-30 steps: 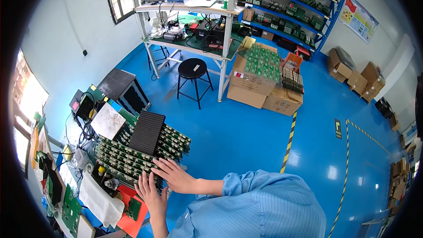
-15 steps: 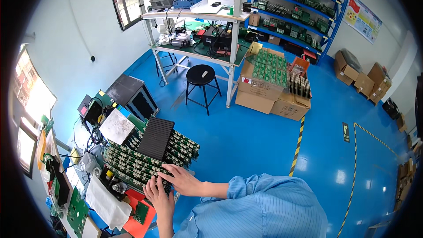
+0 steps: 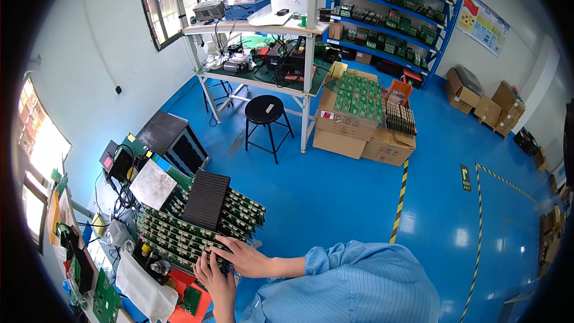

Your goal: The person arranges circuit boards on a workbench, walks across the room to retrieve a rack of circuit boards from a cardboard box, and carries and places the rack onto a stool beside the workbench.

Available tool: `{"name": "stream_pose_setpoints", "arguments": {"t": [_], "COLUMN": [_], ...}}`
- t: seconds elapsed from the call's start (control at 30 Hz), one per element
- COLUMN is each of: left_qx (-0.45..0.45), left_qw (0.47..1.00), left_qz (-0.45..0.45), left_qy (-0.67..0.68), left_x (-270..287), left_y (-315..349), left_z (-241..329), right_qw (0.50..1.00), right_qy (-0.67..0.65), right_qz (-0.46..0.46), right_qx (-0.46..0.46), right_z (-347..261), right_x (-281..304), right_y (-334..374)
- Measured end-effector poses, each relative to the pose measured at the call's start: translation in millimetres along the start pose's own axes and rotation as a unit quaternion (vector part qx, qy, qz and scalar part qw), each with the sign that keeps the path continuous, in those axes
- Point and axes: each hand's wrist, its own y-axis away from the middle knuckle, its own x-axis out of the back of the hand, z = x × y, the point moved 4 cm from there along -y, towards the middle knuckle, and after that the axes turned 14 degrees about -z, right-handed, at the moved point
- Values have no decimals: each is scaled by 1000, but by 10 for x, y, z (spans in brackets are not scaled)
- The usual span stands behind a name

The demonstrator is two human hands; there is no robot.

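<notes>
Long green circuit boards (image 3: 173, 236) stand in close rows on the bench at the lower left, with pale components along their edges. A black ribbed block (image 3: 206, 200) lies across their top. My right hand (image 3: 246, 258) reaches over the near right end of the rows, fingers stretched out and fingertips touching the boards. Just nearer, my left hand (image 3: 216, 281) rests against the same end, its fingers extended and slightly apart. The thumbs' contact with the boards is partly hidden.
Beside the boards lie a white cloth (image 3: 143, 284), a red sheet (image 3: 200, 311) and a pale metal plate (image 3: 153, 184). Cables clutter the bench's left side. Beyond stand a black cabinet (image 3: 173, 137), a black stool (image 3: 265, 109) and cartons (image 3: 341, 136) topped with green boards.
The whole view has shifted slightly, so the room sits a little further left. Both hands stay at the same end of the boards, with hardly any movement.
</notes>
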Motion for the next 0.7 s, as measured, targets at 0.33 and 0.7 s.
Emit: {"name": "stream_pose_setpoints", "arguments": {"t": [0.33, 0.7], "left_qx": [10, 3], "left_qw": [1000, 1000], "left_qz": [2, -16], "left_qy": [0, -5], "left_x": [-18, -1], "left_y": [10, -8], "left_z": [-16, 18], "right_qw": [1000, 998], "right_qy": [-18, -47], "right_qz": [-3, -24], "right_qx": [6, -17], "right_z": [7, 42], "right_x": [-5, 6], "right_y": [-3, 16]}}
